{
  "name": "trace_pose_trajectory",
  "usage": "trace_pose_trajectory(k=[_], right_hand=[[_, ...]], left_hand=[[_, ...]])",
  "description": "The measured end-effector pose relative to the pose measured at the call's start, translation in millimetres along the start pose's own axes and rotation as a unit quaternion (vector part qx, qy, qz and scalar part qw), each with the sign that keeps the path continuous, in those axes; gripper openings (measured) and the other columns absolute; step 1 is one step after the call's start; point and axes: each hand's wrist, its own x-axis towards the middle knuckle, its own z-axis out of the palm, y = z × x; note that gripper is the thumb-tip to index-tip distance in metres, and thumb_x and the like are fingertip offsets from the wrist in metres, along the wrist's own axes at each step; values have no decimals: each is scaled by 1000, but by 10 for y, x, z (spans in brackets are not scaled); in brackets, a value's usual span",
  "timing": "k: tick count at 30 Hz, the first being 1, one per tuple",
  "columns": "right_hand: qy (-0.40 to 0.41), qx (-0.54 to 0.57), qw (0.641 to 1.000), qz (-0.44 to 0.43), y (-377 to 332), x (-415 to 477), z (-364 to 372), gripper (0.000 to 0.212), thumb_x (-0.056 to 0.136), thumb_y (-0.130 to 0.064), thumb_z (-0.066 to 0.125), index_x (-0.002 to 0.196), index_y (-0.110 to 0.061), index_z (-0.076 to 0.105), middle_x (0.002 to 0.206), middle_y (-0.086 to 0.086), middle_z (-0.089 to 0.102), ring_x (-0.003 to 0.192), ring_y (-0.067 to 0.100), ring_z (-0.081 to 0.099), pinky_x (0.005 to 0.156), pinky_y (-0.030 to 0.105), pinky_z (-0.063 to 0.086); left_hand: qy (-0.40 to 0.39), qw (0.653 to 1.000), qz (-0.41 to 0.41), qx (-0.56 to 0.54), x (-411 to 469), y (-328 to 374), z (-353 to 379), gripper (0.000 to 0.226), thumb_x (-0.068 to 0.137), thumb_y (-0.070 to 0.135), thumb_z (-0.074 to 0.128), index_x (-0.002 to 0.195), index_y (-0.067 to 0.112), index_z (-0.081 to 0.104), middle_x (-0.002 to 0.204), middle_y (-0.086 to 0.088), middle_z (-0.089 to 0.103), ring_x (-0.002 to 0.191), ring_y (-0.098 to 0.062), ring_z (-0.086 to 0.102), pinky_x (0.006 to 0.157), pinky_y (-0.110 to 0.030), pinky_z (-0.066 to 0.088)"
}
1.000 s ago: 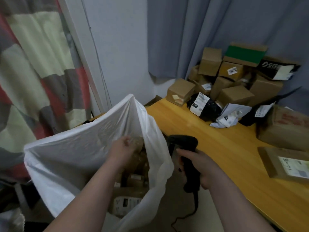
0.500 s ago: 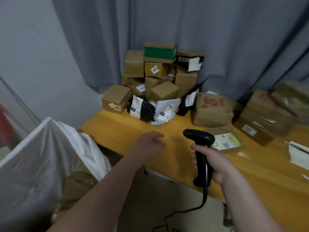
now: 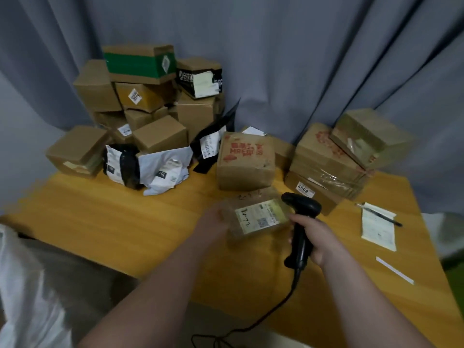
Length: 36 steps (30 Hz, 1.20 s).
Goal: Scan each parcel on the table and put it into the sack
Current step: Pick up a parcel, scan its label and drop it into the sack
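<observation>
My left hand (image 3: pixel 213 223) grips the left edge of a flat brown parcel (image 3: pixel 256 217) with a white shipping label, lying on the wooden table (image 3: pixel 100 217). My right hand (image 3: pixel 313 237) holds a black barcode scanner (image 3: pixel 301 222) by its handle, just right of that parcel; its cable hangs off the table's front edge. The white sack (image 3: pixel 27 297) shows at the lower left, beside the table. A heap of cardboard boxes (image 3: pixel 150 96) and soft mailer bags (image 3: pixel 145 167) fills the table's back left.
A box with red print (image 3: pixel 244 159) stands just behind the held parcel. Stacked taped boxes (image 3: pixel 336 159) sit at the back right. A paper slip with a pen (image 3: pixel 379 224) and a white strip (image 3: pixel 394 270) lie on the right. Grey curtains (image 3: pixel 301 59) hang behind.
My view swung from the sack to the table. My left hand left the sack, reached across and took hold of the flat labelled parcel. The scanner came up beside that parcel.
</observation>
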Motion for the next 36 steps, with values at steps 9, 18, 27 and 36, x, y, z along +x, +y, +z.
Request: trace_pose_trajectory(k=[9,18,27,36], right_hand=[[-27,-62,998,3,-34,544,-79,35,87,-26,69,117,-10,60,107,15,67,101,32,62,97,47,49],[1,7,1000,-6,65,516,-152,39,86,-24,70,120,-11,56,103,14,62,96,34,61,87,47,50],[9,102,992,-69,-99,187,-163,33,81,-13,74,110,-6,61,100,13,65,93,30,63,79,44,52],[-46,241,963,-110,-396,-119,-79,21,84,-10,70,102,-9,60,93,9,71,90,25,70,70,36,55]], left_hand=[[12,978,-137,-155,271,-181,387,44,96,20,57,138,16,47,111,-2,63,97,-24,59,83,-34,51],[76,928,-194,-308,260,-315,423,32,97,19,55,128,13,50,98,-6,64,84,-22,61,69,-34,52],[43,845,-114,-521,-45,-135,252,31,92,6,57,114,25,45,108,-17,68,93,-31,67,67,-39,58],[48,843,-10,-536,-330,236,33,71,86,-11,54,139,33,34,102,-12,72,91,-32,69,72,-42,56]])
